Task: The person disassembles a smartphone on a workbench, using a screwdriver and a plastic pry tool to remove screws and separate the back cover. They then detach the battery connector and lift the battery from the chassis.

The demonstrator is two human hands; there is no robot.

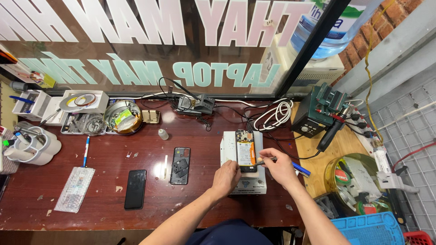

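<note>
An opened phone [245, 149] with its orange battery showing lies on a white heating pad [228, 147] on the dark red workbench. My left hand [226, 178] rests closed on the phone's lower left corner. My right hand [278, 165] grips a thin metal tool [265, 160] whose tip touches the phone's lower right edge.
A phone back frame [180, 165] and a black phone [136, 188] lie to the left, next to a clear screw tray [75, 188]. A soldering station [314, 117], coiled white cable [274, 114], round tin [121, 117] and blue crate [369, 229] surround the workbench.
</note>
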